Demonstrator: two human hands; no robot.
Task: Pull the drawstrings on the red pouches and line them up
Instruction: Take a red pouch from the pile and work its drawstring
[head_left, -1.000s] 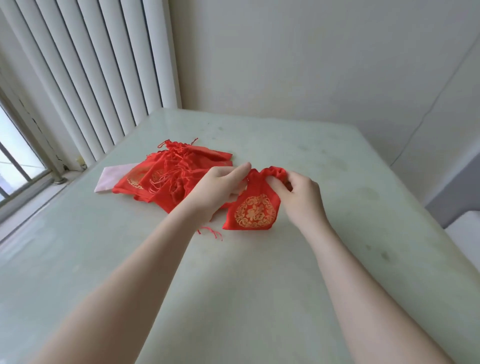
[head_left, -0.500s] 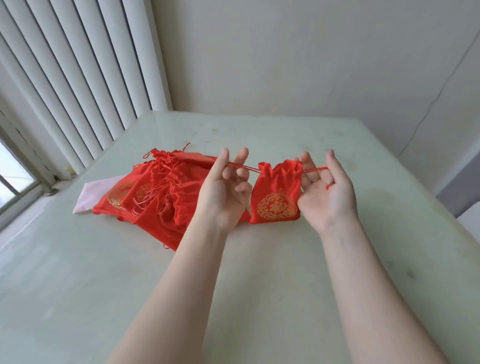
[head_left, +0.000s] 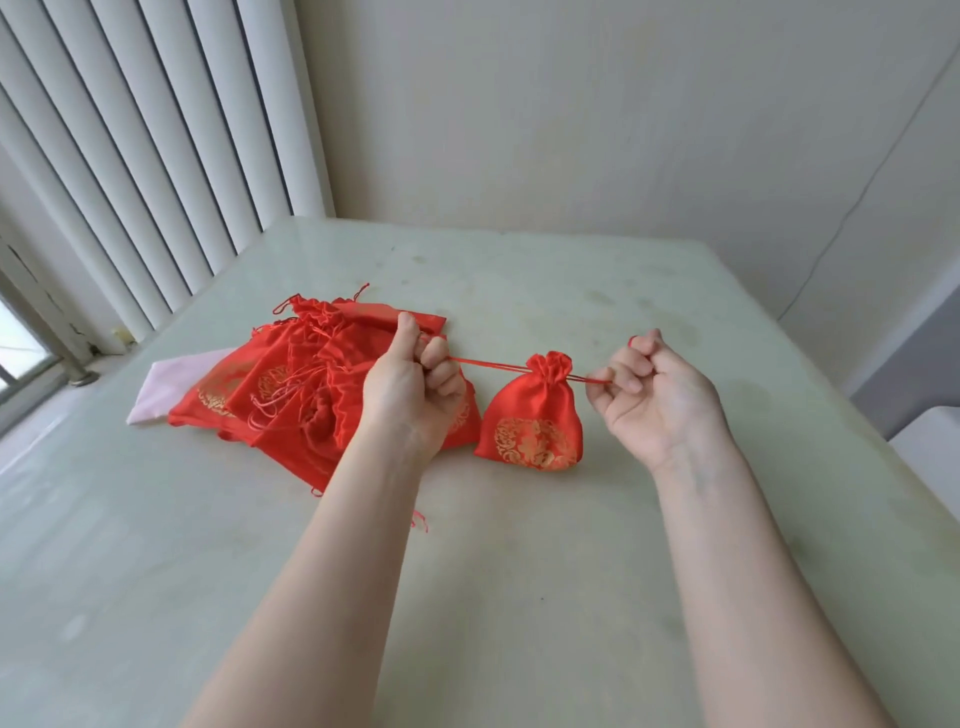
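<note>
A small red pouch (head_left: 532, 421) with a gold emblem hangs just right of the frame's centre, its mouth gathered into a tight ruffle. Thin red drawstrings (head_left: 488, 365) run taut from that neck to both sides. The left hand (head_left: 410, 389) is curled in a fist around the left cord; the right hand (head_left: 657, 397) pinches the right cord, fingers folded. To the left lies a heap of red pouches (head_left: 306, 384) over a pink cloth (head_left: 161, 395) on the pale green table (head_left: 519, 571).

Pouch pile (head_left: 311, 384) crowds the left; the table (head_left: 675, 312) lies open right and near.
</note>
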